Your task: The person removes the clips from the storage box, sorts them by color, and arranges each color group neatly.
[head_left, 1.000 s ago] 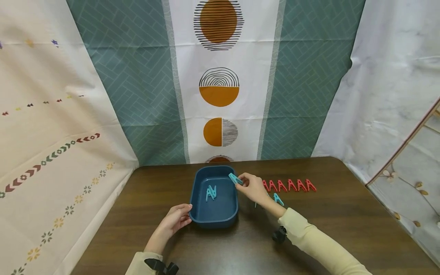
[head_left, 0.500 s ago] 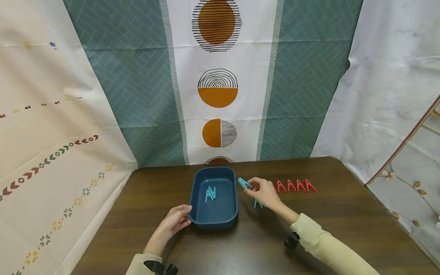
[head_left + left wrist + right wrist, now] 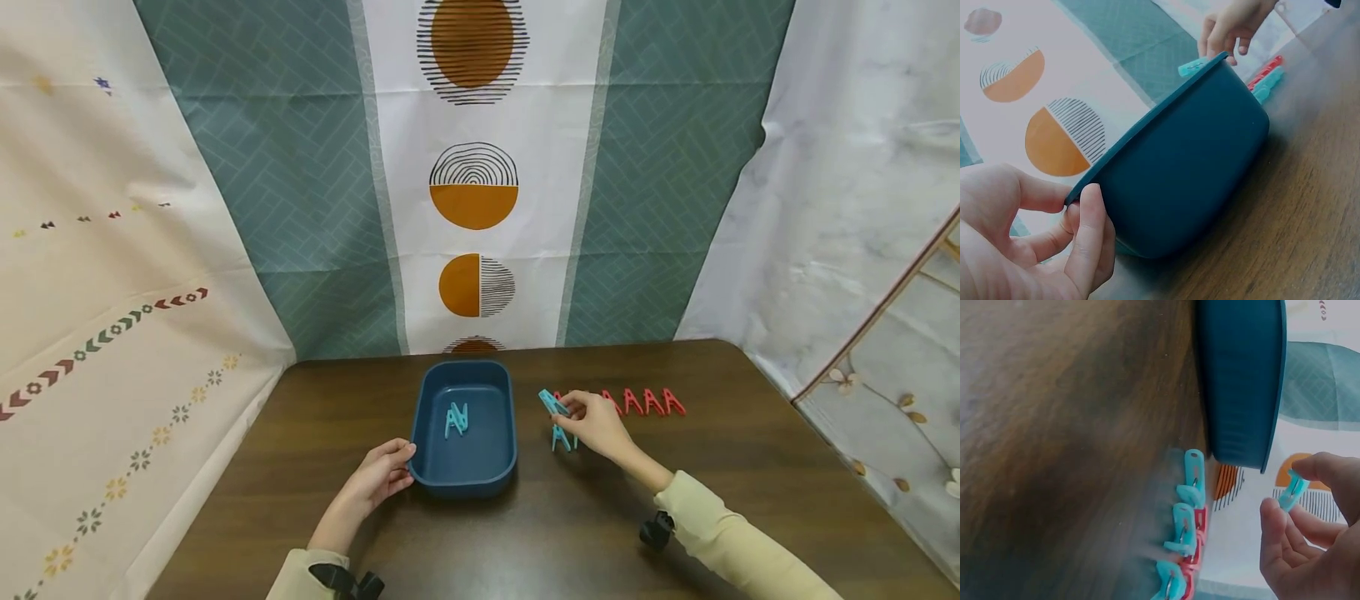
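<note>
We steady a smooth blue tub and pinch a teal plastic peg beside it.

Our left hand (image 3: 378, 479) curls thumb and fingers over the rounded near-left rim of the deep oval-cornered blue tub (image 3: 431, 467), where two teal pegs (image 3: 456, 418) lie. To its right, above the dark wood-grain table (image 3: 750, 467), our right hand (image 3: 596, 423) pinches a teal clothespin (image 3: 552, 402) between thumb and fingertips. More teal pegs (image 3: 559, 437) sit just below it; a row of glossy red pegs (image 3: 645, 402) stretches rightward.

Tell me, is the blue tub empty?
No. The blue tub has teal clothespins lying inside on its floor, seen from the head view.
</note>
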`<state>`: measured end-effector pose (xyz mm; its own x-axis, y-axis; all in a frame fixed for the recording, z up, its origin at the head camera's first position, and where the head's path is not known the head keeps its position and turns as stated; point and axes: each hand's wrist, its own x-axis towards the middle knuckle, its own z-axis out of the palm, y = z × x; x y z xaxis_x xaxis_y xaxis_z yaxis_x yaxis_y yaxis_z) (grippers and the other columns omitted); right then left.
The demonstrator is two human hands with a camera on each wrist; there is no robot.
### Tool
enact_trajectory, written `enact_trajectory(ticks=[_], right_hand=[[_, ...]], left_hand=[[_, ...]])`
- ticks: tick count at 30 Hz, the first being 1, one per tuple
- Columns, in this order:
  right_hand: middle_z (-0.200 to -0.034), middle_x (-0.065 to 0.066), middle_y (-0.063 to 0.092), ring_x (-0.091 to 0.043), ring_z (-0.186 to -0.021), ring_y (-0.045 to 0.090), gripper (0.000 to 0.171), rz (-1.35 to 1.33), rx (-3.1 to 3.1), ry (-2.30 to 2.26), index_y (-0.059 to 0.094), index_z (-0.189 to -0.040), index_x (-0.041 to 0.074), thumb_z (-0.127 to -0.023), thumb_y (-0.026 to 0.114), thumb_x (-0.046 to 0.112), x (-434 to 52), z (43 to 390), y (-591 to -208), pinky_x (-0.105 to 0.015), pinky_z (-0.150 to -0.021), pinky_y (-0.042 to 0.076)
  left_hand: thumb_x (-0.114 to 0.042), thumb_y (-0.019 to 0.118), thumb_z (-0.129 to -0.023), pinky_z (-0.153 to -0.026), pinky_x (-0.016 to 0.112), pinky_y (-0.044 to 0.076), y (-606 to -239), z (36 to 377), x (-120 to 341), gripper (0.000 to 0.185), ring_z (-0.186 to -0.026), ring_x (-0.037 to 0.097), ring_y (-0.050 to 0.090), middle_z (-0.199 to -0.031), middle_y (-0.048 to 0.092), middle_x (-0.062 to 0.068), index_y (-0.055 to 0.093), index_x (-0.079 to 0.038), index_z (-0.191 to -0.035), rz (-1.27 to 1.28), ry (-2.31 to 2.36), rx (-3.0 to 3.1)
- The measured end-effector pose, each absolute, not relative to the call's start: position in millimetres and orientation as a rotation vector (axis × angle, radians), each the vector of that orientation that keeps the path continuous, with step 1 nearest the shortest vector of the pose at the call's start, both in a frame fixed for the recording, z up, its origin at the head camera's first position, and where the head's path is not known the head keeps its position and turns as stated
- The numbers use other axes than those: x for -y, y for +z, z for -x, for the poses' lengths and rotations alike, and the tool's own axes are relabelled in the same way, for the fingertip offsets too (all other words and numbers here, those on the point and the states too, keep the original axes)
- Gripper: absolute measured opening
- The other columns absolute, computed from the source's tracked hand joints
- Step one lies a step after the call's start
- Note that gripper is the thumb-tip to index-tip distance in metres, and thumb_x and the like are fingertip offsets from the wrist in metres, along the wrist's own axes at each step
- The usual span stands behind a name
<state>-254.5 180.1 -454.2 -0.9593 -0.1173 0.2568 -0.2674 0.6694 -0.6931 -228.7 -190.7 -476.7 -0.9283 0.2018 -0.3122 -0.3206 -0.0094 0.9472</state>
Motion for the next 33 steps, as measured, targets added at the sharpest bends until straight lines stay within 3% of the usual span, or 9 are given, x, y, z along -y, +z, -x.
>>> enact_trajectory(ticks=[7,33], right_hand=[[-0.087,-0.007,0.07,-0.015,-0.075,0.063,0.023,-0.294,2.729,1.145,0.07,-0.099,0.005,-0.082,0.075,0.02,-191,252,-459,-0.029,-0.064,0.052],[-0.089,-0.006,0.07,-0.016,-0.075,0.061,0.021,-0.234,2.76,1.102,0.07,-0.101,0.008,-0.083,0.075,0.017,-224,242,-471,-0.028,-0.059,0.047]], left_hand=[[-0.021,0.057,-0.098,-0.062,0.017,0.053,-476,230,191,0.011,-0.063,0.005,0.057,-0.074,0.056,-0.004,0.057,-0.01,-0.095,0.147,1.999,-1.914],[-0.023,0.057,-0.098,-0.063,0.017,0.054,-476,229,190,0.014,-0.064,0.006,0.057,-0.074,0.056,-0.004,0.057,-0.009,-0.099,0.143,1.997,-1.904]])
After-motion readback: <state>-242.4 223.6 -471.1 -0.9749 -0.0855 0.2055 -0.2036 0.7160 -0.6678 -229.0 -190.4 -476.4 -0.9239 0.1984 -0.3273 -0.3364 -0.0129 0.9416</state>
